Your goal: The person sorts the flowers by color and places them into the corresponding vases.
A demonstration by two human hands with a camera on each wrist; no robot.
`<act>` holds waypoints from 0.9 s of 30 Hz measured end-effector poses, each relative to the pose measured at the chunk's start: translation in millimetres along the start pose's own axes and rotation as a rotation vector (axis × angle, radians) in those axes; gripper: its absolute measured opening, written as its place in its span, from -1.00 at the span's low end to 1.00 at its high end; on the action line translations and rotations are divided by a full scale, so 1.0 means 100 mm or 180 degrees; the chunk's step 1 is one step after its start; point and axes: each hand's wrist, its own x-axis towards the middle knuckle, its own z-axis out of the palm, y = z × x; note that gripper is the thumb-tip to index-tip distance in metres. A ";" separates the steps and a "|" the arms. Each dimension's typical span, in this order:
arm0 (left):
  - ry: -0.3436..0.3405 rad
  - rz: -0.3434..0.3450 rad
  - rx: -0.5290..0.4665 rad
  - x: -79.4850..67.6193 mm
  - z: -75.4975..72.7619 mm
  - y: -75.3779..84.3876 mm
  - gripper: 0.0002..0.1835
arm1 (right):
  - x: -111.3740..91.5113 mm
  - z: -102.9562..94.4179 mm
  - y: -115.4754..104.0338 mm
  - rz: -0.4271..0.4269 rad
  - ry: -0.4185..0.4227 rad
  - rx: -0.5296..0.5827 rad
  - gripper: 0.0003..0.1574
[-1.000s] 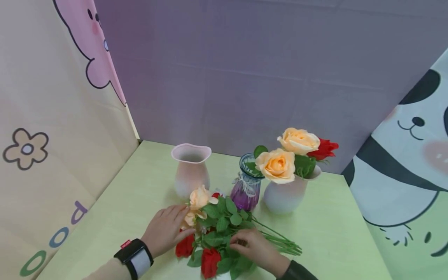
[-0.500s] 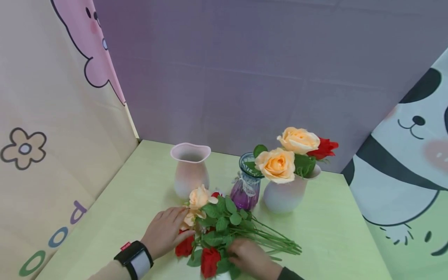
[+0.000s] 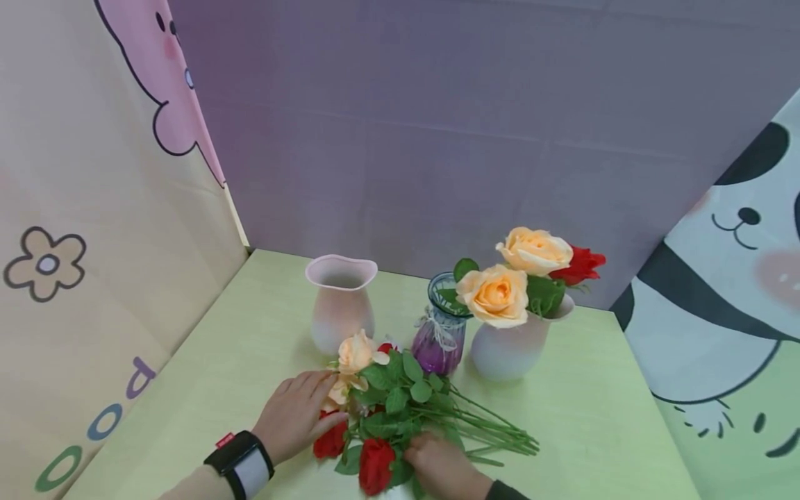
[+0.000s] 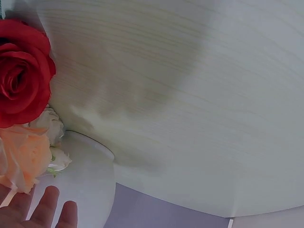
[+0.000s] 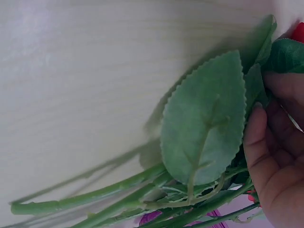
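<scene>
A bunch of artificial roses lies on the table, its green stems [image 3: 494, 427] pointing right. My left hand [image 3: 295, 419] rests flat against the bunch's left side, fingers straight, by a peach rose [image 3: 356, 352] and a red rose [image 3: 330, 437]. In the left wrist view its fingertips touch a peach rose [image 4: 26, 156] below a red one [image 4: 21, 73]. My right hand [image 3: 445, 465] pinches in among the leaves behind the front red rose [image 3: 376, 467]. From the right wrist, thumb and fingers curl at the stem beside a large leaf [image 5: 204, 123]; the pinched spot is partly hidden.
Behind the bunch stand a tall pinkish-white vase [image 3: 342, 312], a purple-blue glass vase [image 3: 439, 340] with a bow, and a round white vase [image 3: 509, 351] holding peach roses [image 3: 496, 295] and a red one [image 3: 578, 266]. A grey-purple cloth [image 3: 437, 139] hangs along the back edge.
My right hand has moved down and left into the leaves, its fingers closing there. Leaves near it and the front red rose have shifted slightly. The left hand has stayed in place.
</scene>
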 end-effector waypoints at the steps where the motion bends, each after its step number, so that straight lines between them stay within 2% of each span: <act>1: 0.0011 0.0007 0.0005 0.00 0.00 0.00 -0.26 | 0.00 0.01 0.00 -0.0003 0.0009 -0.0009 -0.79; 14: -0.0046 -0.0002 -0.0021 0.02 -0.03 0.00 -0.25 | 0.04 -0.05 0.02 -0.0057 0.0066 0.0182 -0.80; 21: -0.0010 0.0021 0.0015 0.04 -0.04 0.00 -0.26 | 0.08 -0.13 0.02 -0.0259 0.0512 0.0252 -0.80; 27: 0.0075 0.0095 0.0040 0.06 -0.05 0.00 -0.26 | 0.11 -0.27 0.01 -0.0248 0.0916 0.0499 -0.78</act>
